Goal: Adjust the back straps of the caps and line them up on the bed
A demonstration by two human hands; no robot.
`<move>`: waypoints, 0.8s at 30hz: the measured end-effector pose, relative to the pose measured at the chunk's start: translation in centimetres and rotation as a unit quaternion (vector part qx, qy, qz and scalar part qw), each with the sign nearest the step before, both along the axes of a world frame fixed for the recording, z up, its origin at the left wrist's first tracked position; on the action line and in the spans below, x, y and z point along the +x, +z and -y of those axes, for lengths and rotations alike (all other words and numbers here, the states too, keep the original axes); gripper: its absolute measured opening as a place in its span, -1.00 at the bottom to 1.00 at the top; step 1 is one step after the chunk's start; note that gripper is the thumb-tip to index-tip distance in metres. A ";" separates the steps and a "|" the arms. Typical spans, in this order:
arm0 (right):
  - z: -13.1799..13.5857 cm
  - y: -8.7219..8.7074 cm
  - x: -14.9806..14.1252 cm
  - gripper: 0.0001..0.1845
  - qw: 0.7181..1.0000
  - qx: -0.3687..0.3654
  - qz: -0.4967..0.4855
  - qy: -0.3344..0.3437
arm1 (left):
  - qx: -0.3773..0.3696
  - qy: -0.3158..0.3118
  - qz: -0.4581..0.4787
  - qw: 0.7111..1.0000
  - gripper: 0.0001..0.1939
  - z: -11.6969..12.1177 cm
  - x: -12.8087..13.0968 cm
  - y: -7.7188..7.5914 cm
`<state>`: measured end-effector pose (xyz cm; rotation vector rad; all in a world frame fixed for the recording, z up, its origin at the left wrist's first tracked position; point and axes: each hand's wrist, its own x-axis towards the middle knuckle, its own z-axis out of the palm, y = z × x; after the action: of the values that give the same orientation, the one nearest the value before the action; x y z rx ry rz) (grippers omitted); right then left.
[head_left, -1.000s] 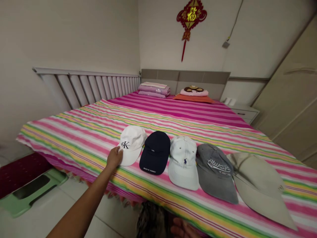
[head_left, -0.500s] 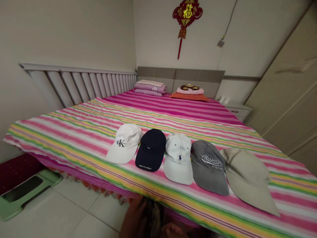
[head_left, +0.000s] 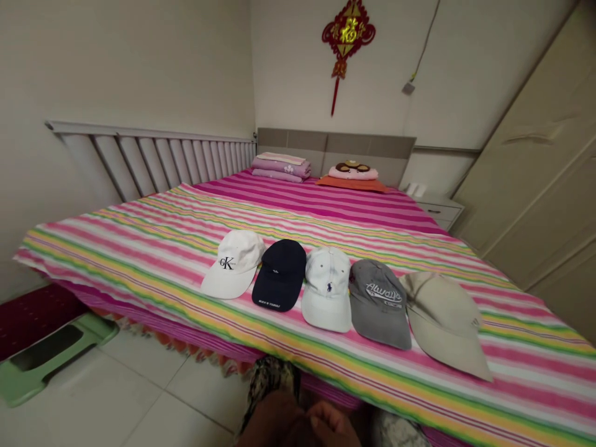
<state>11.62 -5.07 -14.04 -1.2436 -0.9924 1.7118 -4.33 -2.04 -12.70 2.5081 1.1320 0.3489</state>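
Observation:
Five caps lie in a row near the foot edge of the striped bed (head_left: 139, 236): a white cap with a black logo (head_left: 233, 264), a navy cap (head_left: 278, 273), a pale white cap (head_left: 326, 287), a grey cap with lettering (head_left: 378, 301) and a beige cap (head_left: 442, 320). Both my hands are low at the bottom edge, close to my body and apart from the caps. My right hand (head_left: 328, 425) shows curled fingers. My left hand (head_left: 279, 425) is a dark shape beside it, and its fingers do not show.
Folded purple bedding (head_left: 280, 166) and an orange pillow with a plush cover (head_left: 352, 177) lie at the headboard. A green stool (head_left: 41, 357) stands on the tiled floor at left. A nightstand (head_left: 437, 208) and a wardrobe (head_left: 535, 186) are on the right.
My left hand let go of the white cap's brim and drew back to my body. The view has pulled back slightly. The caps have not moved.

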 end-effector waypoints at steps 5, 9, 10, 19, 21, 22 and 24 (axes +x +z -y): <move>0.7 8.0 2.3 -0.77 0.911 0.280 0.248 -0.173 | 0.194 0.047 0.082 0.976 -0.82 -1.2 -0.4 5.5; 1.7 13.6 4.3 -0.89 0.717 0.454 0.452 -0.275 | 0.339 0.105 0.186 0.916 -0.86 -1.8 -1.2 10.7; 1.8 14.6 4.6 -0.87 0.674 0.474 0.484 -0.294 | 0.363 0.103 0.188 0.907 -0.77 -1.7 -1.3 11.7; 2.8 18.9 3.7 -0.35 0.564 0.489 0.589 -0.309 | 0.370 0.135 0.114 0.912 -0.26 -0.5 -0.3 15.6; 2.6 19.3 4.1 -0.49 0.542 0.492 0.604 -0.313 | 0.351 0.124 0.100 0.923 -0.24 -0.7 -0.3 15.8; 2.4 19.5 4.4 -0.55 0.531 0.499 0.607 -0.317 | 0.343 0.121 0.093 0.927 -0.23 -0.9 -0.4 15.9; 1.8 19.7 4.9 -0.58 0.508 0.519 0.606 -0.325 | 0.333 0.118 0.085 0.932 -0.22 -1.2 -0.4 16.0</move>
<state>16.54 -6.91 5.65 -1.4470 -1.5577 -0.7086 -4.69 -0.86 3.31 2.8051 1.4226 1.1678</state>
